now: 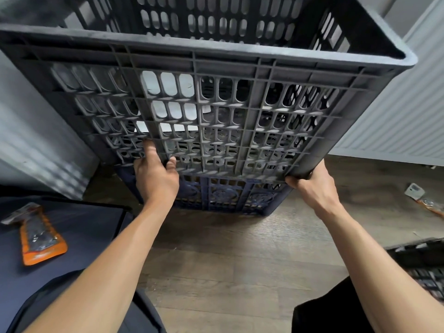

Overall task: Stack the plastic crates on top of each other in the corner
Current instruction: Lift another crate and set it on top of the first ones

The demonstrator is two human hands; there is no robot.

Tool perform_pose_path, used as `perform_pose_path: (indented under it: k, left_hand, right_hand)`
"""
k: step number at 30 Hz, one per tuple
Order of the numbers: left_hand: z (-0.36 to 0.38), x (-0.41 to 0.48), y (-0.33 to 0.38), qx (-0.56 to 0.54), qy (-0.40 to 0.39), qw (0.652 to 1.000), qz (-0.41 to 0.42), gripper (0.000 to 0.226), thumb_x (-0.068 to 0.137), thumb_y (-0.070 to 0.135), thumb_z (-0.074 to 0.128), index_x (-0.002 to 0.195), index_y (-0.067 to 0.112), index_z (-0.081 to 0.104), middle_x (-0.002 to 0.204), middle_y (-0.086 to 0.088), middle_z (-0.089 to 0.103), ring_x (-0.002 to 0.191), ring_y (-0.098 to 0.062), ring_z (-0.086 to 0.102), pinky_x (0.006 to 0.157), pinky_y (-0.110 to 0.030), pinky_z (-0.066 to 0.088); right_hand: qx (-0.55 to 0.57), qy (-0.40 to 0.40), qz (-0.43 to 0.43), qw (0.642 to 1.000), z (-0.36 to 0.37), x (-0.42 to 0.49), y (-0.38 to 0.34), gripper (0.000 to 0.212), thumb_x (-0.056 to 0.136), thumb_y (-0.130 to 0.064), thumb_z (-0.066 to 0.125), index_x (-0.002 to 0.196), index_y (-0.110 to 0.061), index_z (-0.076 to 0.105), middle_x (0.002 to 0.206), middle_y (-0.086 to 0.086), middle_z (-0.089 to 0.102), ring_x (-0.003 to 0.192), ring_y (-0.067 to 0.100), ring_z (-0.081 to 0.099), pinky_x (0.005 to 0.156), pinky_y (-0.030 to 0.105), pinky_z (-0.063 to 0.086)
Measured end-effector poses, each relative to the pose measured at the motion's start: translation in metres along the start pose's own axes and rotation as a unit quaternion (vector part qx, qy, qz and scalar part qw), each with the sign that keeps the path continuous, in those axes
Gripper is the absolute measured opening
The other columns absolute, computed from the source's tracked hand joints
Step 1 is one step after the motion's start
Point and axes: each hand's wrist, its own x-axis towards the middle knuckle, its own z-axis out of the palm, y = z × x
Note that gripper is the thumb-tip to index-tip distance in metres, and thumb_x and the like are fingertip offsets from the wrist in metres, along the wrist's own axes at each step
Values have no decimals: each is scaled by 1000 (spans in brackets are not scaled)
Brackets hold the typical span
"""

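A large dark grey slotted plastic crate [216, 75] fills the upper view, tilted with its open top facing up and away. My left hand [156, 176] grips the lower part of its near wall, fingers hooked into the slots. My right hand [312, 183] grips the crate's lower right corner edge. Under it a dark blue crate [223, 195] stands on the wooden floor in the corner, mostly hidden by the grey crate. Whether the two crates touch cannot be told.
White ribbed walls [394, 121] meet behind the crates. A dark cloth surface [84, 227] at the left carries an orange packet [40, 239]. Another black crate [422, 263] shows at the right edge. Small items [415, 191] lie on the floor at right.
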Motion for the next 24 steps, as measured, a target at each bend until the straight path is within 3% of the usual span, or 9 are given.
perform_pose_path:
  k: [4, 9, 15, 18, 22, 24]
  left_hand:
    - [-1, -1, 0, -6, -4, 1000, 3, 56, 93, 31, 61, 141, 23, 34, 123, -18, 48, 100, -38, 57, 85, -41, 50]
    - [-3, -5, 7, -28, -19, 999, -22, 64, 93, 23, 61, 148, 24, 26, 130, -17, 43, 107, -34, 55, 86, -37, 45]
    - [-5, -7, 11, -42, -26, 998, -29, 65, 91, 18, 61, 146, 23, 27, 130, -18, 42, 106, -36, 55, 91, -39, 46]
    - [-8, -9, 12, -40, -51, 998, -24, 72, 92, 21, 62, 151, 22, 20, 135, -18, 38, 116, -35, 51, 96, -37, 43]
    - [-6, -16, 15, -84, -66, 993, -46, 80, 93, 24, 61, 154, 22, 10, 154, -9, 27, 138, -32, 35, 112, -45, 35]
    - [-6, -27, 20, -135, -49, 989, -40, 84, 93, 20, 63, 155, 23, 7, 159, -5, 19, 144, -26, 27, 115, -34, 26]
  right_hand:
    - [-3, -4, -6, 1000, -1, 1, 4, 55, 77, -16, 75, 122, -31, 47, 108, 0, 67, 100, 24, 59, 84, 35, 44]
    - [-2, -13, -34, 999, -2, -3, 10, 41, 81, -19, 73, 112, -32, 50, 100, -12, 69, 98, 15, 63, 82, 33, 45]
    - [7, -46, -20, 999, -1, -4, 10, 54, 79, -18, 75, 118, -32, 41, 105, -8, 68, 101, 17, 63, 91, 44, 50]
    - [0, -49, -10, 999, 2, -6, 7, 64, 76, -17, 77, 124, -30, 35, 107, -3, 66, 99, 21, 62, 86, 40, 48]
    - [-12, -33, 5, 999, 5, -12, 2, 56, 84, -20, 70, 123, -21, 29, 96, -1, 61, 91, 25, 60, 73, 37, 43]
    - [-56, -28, 5, 998, 8, -18, -1, 57, 89, -24, 65, 130, -15, 26, 94, 3, 59, 87, 29, 58, 71, 38, 42]
